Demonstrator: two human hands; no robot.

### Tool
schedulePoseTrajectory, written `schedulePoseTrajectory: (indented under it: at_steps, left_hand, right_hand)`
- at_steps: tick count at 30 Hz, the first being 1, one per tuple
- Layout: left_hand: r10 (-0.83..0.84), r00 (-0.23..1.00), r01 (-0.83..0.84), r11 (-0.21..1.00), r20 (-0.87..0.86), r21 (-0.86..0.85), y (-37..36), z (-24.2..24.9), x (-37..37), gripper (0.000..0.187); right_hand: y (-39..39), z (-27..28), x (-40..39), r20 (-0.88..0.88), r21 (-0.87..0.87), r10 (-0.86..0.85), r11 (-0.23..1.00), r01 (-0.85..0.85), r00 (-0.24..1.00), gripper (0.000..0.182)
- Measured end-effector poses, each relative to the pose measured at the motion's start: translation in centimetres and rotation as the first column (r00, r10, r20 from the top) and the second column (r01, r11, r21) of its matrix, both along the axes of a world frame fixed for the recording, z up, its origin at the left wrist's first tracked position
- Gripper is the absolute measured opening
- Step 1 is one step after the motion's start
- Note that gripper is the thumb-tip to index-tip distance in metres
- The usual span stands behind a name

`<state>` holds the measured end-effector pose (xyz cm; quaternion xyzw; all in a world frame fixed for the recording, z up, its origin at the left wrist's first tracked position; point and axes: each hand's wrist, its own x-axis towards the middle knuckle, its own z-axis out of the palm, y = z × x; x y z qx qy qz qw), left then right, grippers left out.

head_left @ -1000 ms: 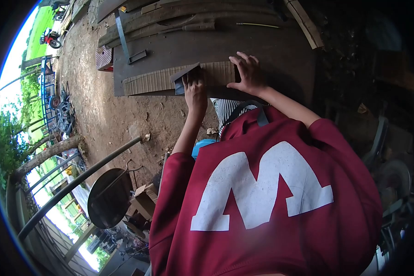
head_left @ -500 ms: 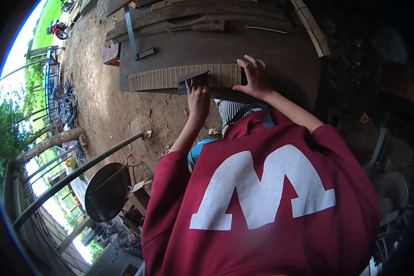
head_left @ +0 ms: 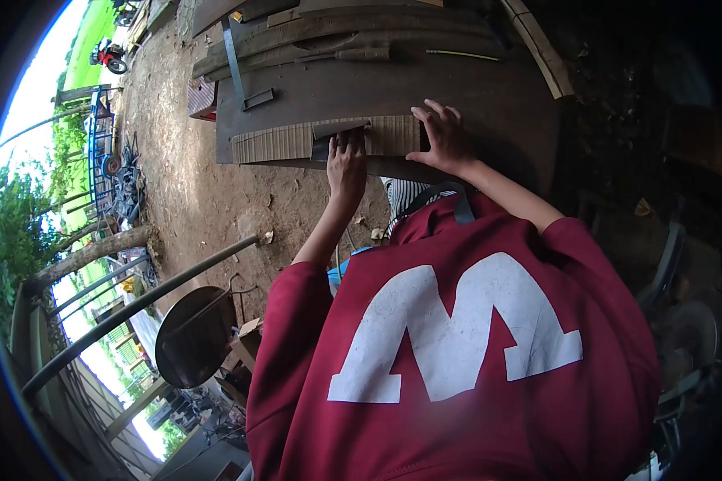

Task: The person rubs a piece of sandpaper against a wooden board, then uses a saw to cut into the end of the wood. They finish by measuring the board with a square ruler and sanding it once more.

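Observation:
A long, slightly curved wooden piece [head_left: 273, 143] with a ribbed-looking face lies along the near edge of the dark table [head_left: 329, 88]. On its middle rests a dark folded sheet [head_left: 321, 147]. My left hand [head_left: 346, 164] has its fingers bent over that sheet, pressing it against the wood. At the right end of the wood is my right hand [head_left: 441, 140], its thumb and fingers spread around the end and touching it.
Behind lie long wooden pieces [head_left: 297, 44], a metal square [head_left: 234, 68], a small dark frame [head_left: 258, 99] and a thin yellowish stick [head_left: 463, 54]. A curved wooden strip [head_left: 537, 48] is at upper right. A round dark disc [head_left: 192, 337] stands lower left.
My left hand and the dark sheet have shifted slightly right relative to the wood. My right hand has stayed at the wood's end. The view has shifted a little.

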<state>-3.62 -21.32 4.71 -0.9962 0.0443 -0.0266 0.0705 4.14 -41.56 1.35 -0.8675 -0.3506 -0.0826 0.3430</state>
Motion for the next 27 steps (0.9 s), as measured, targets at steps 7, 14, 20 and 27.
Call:
schedulePoseTrajectory:
  at_steps: [7, 14, 20, 27]
  left_hand:
    - [-0.008, 1.000, 0.007, 0.999, 0.019, 0.033, 0.2, 0.2, 2.6, 0.040]
    - [0.017, 0.995, -0.005, 0.993, -0.100, 0.118, -0.7, 0.5, -0.6, 0.045]
    - [0.005, 0.992, 0.009, 0.993, -0.122, 0.118, -0.2, 0.4, -0.9, 0.042]
    - [-0.044, 0.998, 0.048, 0.996, -0.051, 0.080, -0.1, 0.1, -0.7, 0.040]
  right_hand:
    - [0.0, 0.1, -0.2, -0.008, -0.007, -0.012, 1.000, 0.012, 1.000, 0.087]
    - [-0.1, -0.1, -0.1, -0.045, -0.005, 0.012, 1.000, -0.012, 0.999, 0.089]
    - [0.0, 0.0, 0.0, -0.053, -0.009, 0.010, 1.000, -0.011, 0.999, 0.089]
    - [0.0, -0.3, 0.0, -0.044, 0.006, -0.021, 1.000, 0.021, 0.999, 0.090]
